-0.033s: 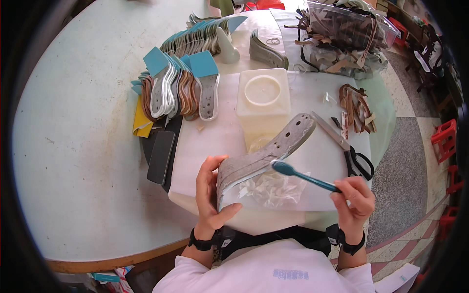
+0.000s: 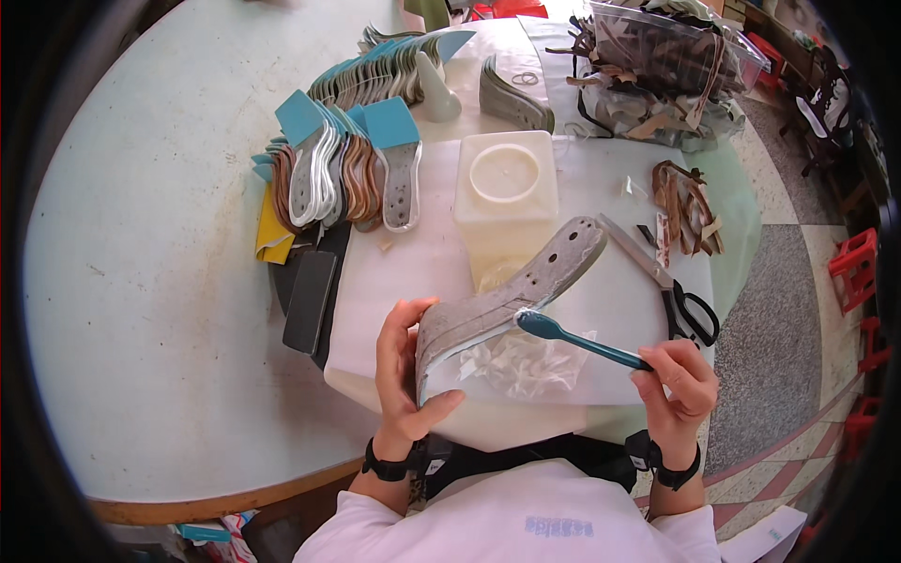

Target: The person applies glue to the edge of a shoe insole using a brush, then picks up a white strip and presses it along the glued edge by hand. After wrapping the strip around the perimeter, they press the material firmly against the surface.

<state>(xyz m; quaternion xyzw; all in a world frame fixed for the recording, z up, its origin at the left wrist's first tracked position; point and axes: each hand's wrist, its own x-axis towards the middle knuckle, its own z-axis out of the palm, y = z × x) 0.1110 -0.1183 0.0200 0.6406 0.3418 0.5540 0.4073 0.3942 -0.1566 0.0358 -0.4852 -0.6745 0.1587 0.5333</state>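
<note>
My left hand (image 2: 400,380) grips the heel end of a grey, curved shoe insole (image 2: 483,314), its thumb at the near side and its fingers behind. The insole's far end, with a few dark holes, rises to the right. Pinched by the handle end in my right hand (image 2: 681,383) is a teal toothbrush (image 2: 591,345). Its head meets the insole's lower edge near the middle, where a whitish coating shows. Below the insole lies crumpled clear plastic (image 2: 526,368). Just behind stands a whitish square plastic container (image 2: 507,211), its base partly covered by the insole.
Black-handled scissors (image 2: 674,291) lie at the right, near brown scraps (image 2: 683,202). Stacked insoles (image 2: 352,183) with teal ends stand back left, beside a dark phone-like slab (image 2: 310,302). A bin heaped with scraps (image 2: 662,70) sits back right.
My right hand has shifted the toothbrush slightly left along the insole's edge. My left hand and the insole stay nearly still.
</note>
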